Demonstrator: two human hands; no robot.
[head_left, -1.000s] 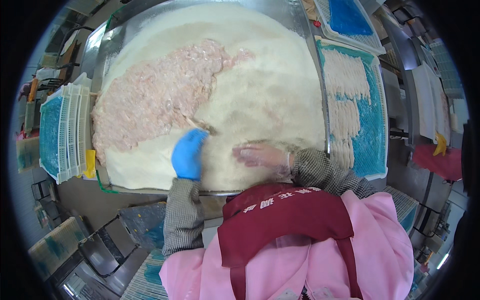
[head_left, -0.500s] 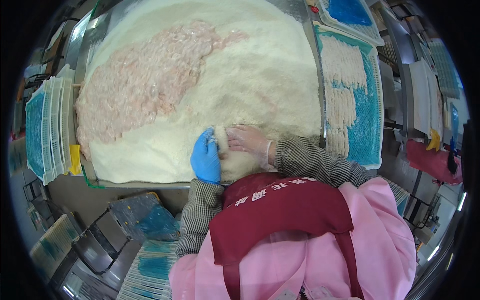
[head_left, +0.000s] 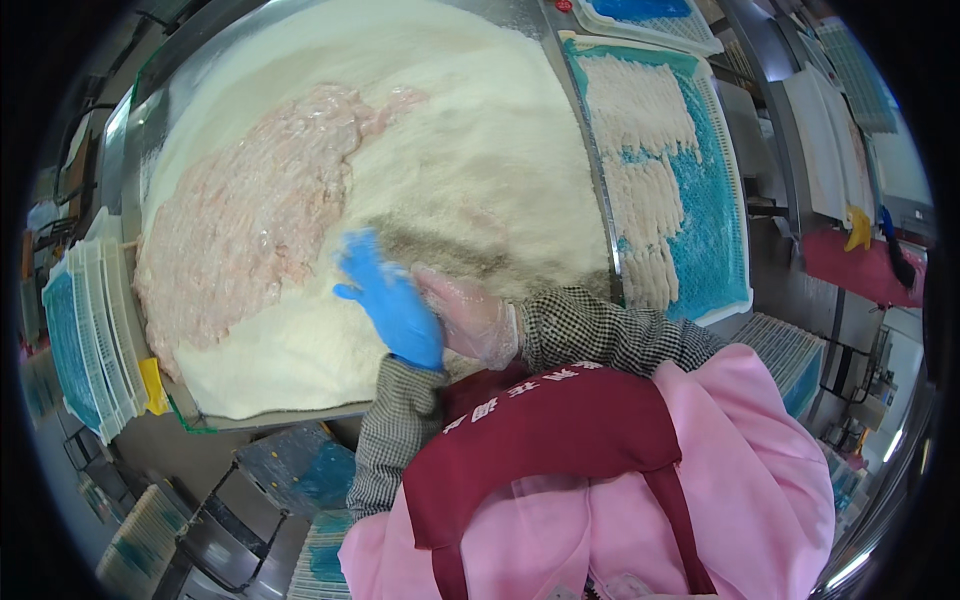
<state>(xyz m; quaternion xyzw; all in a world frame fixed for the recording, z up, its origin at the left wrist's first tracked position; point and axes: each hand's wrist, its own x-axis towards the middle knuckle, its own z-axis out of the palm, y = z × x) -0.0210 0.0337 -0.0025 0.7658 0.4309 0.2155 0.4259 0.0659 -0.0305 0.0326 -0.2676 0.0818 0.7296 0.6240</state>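
In a blue glove, my left hand (head_left: pixel 392 305) is over the front of the white powder (head_left: pixel 450 160), its thumb apart and its fingers stretched out, tips smeared by motion. Against its right side lies my right hand (head_left: pixel 470 318) in a clear, powder-dusted glove. The right fingers look stretched out, though the left hand partly hides them. Nothing held shows in either hand. A broad heap of pale pink raw meat pieces (head_left: pixel 255 190) rests on the powder, beyond and left of my hands.
Right of the metal table's edge (head_left: pixel 590 150) stands a white crate (head_left: pixel 748 240) with a blue-green mesh liner and rows of coated meat strips (head_left: pixel 645 190). Stacked white crates (head_left: pixel 100 320) stand at the left, beside a yellow piece (head_left: pixel 153 385). More crates (head_left: pixel 325 550) are below the table.
The view has shifted, moving the table leftward in the picture. My left hand has unfolded and turned, its fingers now pointing up and left. The powdery piece between my hands no longer shows.
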